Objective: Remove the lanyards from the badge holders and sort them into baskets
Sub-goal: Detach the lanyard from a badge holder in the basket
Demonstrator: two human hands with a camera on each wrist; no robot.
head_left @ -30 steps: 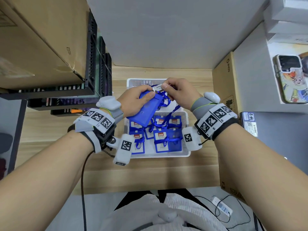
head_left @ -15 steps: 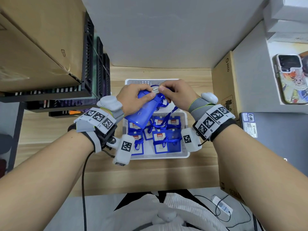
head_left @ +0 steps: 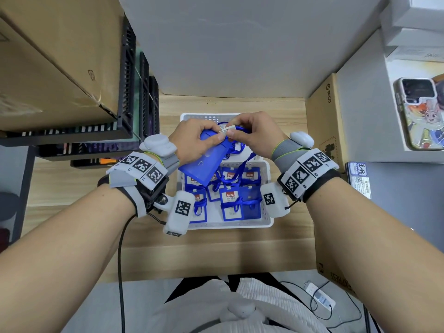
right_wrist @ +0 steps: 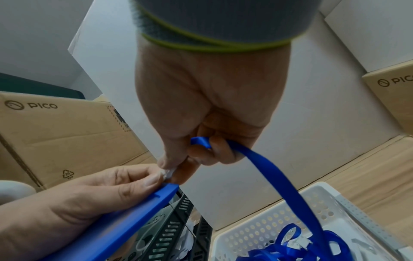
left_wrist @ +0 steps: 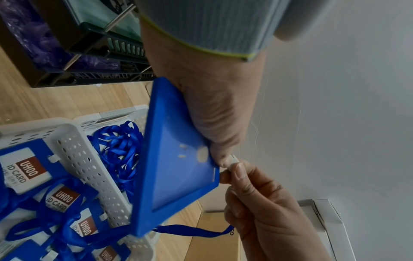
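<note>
My left hand [head_left: 195,138] grips a blue badge holder [head_left: 204,160] [left_wrist: 176,169] [right_wrist: 116,222] above the near white basket [head_left: 230,223], tilted, thumb on its top edge. My right hand [head_left: 254,132] pinches the white clip [head_left: 227,129] [left_wrist: 233,159] [right_wrist: 168,173] at the holder's top. The blue lanyard [right_wrist: 274,178] [head_left: 237,150] [left_wrist: 192,230] runs through its curled fingers and hangs down. That basket holds several blue badge holders [head_left: 229,198] with lanyards. A far white basket [head_left: 192,116] [right_wrist: 290,208] behind holds loose blue lanyards [left_wrist: 118,146].
Black crates [head_left: 129,111] under a big cardboard box [head_left: 55,68] stand at the left. A PICO cardboard box [head_left: 324,131] stands right of the baskets. A phone [head_left: 419,114] lies on a shelf at far right. A cable [head_left: 120,272] hangs from my left wrist.
Both hands have stayed over the baskets with the holder. My left thumb has shifted up to the holder's top edge by the clip, close to my right fingertips.
</note>
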